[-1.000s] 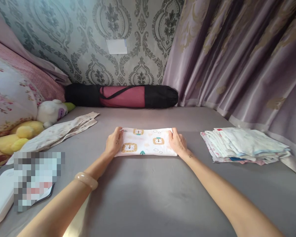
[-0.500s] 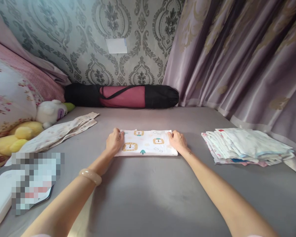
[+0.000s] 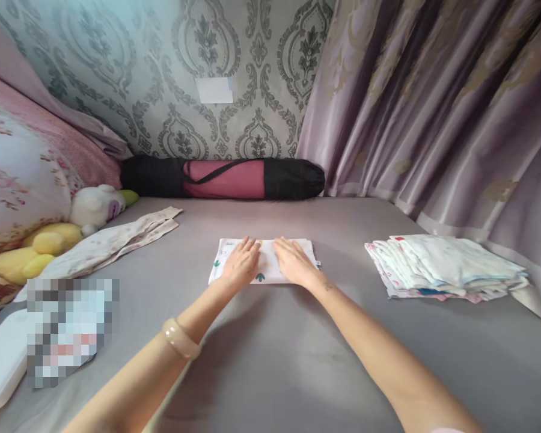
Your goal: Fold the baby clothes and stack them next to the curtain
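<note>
A white cloth point(image 3: 267, 264) with printed leaves lies folded into a flat rectangle on the grey bed sheet point(image 3: 270, 349). My left hand point(image 3: 243, 261) rests flat on its left half, fingers stretched forward. On the right half lies my right hand point(image 3: 296, 260), palm down with fingers extended. Much of the print is hidden under both hands. A small tag sticks out at the cloth's right edge. A pale bangle point(image 3: 180, 340) circles my left forearm.
A stack of folded cloths point(image 3: 451, 267) sits at the right. A black and maroon roll bag point(image 3: 223, 178) lies against the wall. To the left are a patterned garment point(image 3: 112, 243), plush toys point(image 3: 94, 207), a white case point(image 3: 4, 361) and a blurred-out item point(image 3: 72, 337).
Both hands have let go of the cloth's side edges and moved inward, now lying flat on top of it. The stack and the other things stay in place.
</note>
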